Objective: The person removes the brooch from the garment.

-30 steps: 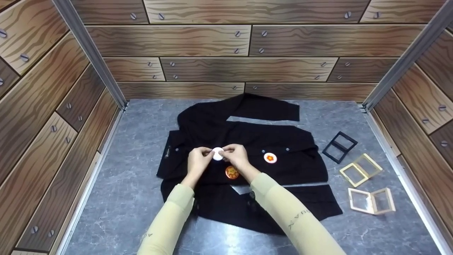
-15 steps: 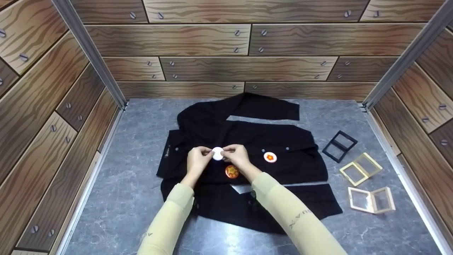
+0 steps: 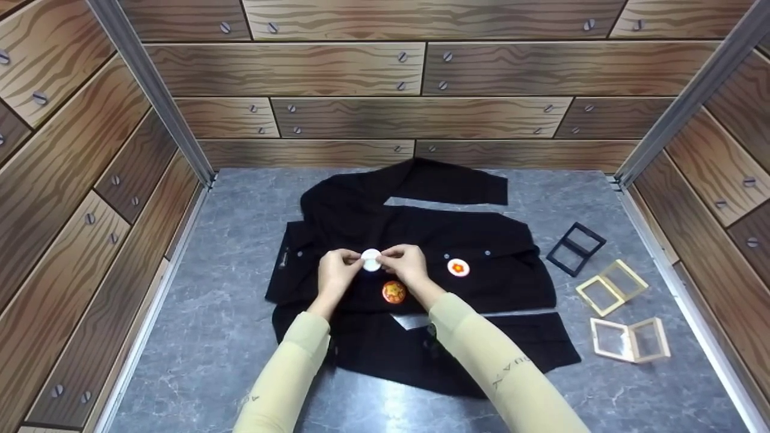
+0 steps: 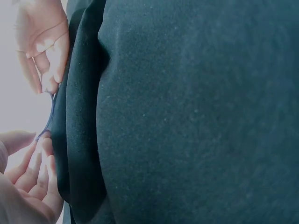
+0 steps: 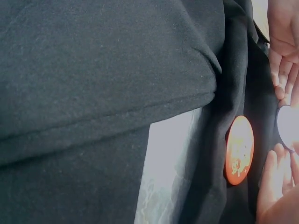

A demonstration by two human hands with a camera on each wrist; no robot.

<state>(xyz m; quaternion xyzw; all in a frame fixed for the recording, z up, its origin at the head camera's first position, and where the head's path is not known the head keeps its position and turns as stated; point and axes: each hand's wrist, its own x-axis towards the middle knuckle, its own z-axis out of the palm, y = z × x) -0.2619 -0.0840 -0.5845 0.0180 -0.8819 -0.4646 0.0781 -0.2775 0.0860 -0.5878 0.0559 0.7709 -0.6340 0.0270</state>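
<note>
A round white badge (image 3: 371,260) is pinched between both hands over a black shirt (image 3: 481,231) laid flat. My left hand (image 3: 338,273) grips its left edge between thumb and fingers. From the other side, my right hand (image 3: 406,266) pinches the right edge. In the left wrist view the badge (image 4: 50,112) appears edge-on, close beside the dark cloth. An orange badge with a yellow pattern (image 3: 394,292) sits on the shirt just below the right hand. Farther right on the cloth is a white badge with a red flower (image 3: 458,267).
Along the right lie three hinged frames: a black one (image 3: 576,249), a gold one (image 3: 612,288) and a pale wooden one (image 3: 630,341). The grey marbled tabletop (image 3: 198,288) is bounded by wood-patterned walls (image 3: 349,66). One shirt sleeve (image 3: 463,183) stretches toward the back wall.
The white badge tilts slightly between the fingers and its face shows a little more. Both hands stay in nearly the same place; the shirt and frames have not moved.
</note>
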